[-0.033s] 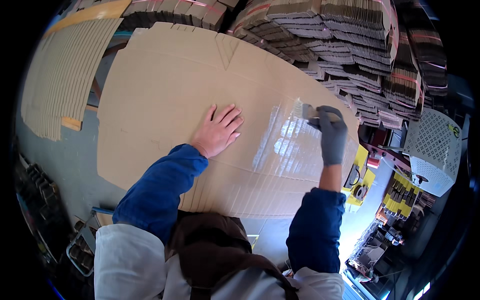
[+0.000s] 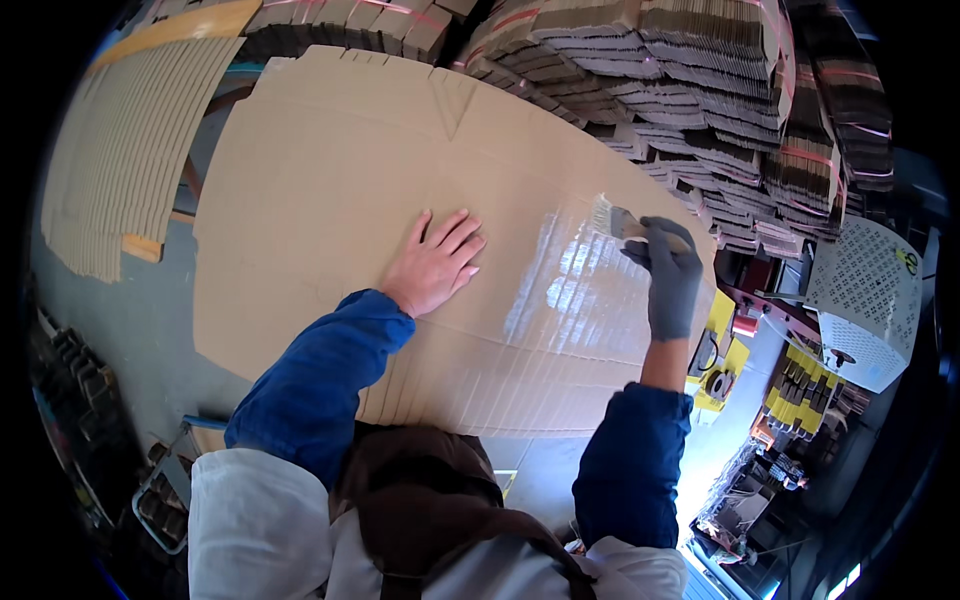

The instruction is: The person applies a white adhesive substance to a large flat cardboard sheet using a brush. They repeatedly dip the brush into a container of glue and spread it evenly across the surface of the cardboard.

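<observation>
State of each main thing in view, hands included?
left hand: bare, open, palm down on cardboard sheet
right hand: gloved, closed on flat brush
flat brush: held, bristles toward the left
cardboard sheet: flat, glossy streaks on its right part
cardboard bundles: stacked, tied
left cardboard stack: edges staggered

No legible lettering, labels, numbers or signs in view.

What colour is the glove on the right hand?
The glove is grey, clearest in the head view.
</observation>
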{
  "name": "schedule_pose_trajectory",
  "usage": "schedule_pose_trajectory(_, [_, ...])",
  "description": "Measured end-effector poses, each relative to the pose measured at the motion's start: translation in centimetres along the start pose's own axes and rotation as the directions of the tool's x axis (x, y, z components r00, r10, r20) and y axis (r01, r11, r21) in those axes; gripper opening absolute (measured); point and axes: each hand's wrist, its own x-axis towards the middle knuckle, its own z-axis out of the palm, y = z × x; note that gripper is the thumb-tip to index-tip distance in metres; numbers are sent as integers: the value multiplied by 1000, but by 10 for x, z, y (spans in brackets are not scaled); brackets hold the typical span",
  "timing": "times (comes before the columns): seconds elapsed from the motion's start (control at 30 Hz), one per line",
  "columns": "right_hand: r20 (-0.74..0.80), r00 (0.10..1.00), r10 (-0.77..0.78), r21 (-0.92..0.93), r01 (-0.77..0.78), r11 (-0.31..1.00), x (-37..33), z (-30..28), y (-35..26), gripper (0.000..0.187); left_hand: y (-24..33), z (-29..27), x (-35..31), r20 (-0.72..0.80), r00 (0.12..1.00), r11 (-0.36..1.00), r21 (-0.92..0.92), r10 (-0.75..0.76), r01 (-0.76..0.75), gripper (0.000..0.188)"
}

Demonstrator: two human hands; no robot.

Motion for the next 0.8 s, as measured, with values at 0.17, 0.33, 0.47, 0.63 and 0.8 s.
schedule_pose_trajectory(0.17, [-92, 991, 98, 620, -20, 784, -8, -15, 17, 25, -15, -9, 10, -38, 999, 999, 28, 29, -28, 43])
schedule_pose_trajectory(0.33, [-48, 998, 29, 555, 3, 832, -6, -9, 43, 18, -17, -11, 13, -28, 999, 999, 36, 28, -27, 43])
schedule_pose_trajectory(0.47, [9, 999, 48, 515, -46, 856, -3, 1, 48, 20, -17, -10, 12, -19, 1000, 999, 35, 24, -24, 44])
schedule_pose_trajectory(0.63, [80, 995, 57, 506, -89, 858, 10, 17, 55, 20, -17, -9, 11, -29, 999, 999, 43, 27, -26, 45])
schedule_pose_trajectory(0.8, [56, 992, 111, 347, -124, 930, 25, 25, 71, 18, -16, -9, 12, -30, 999, 999, 34, 29, -28, 45])
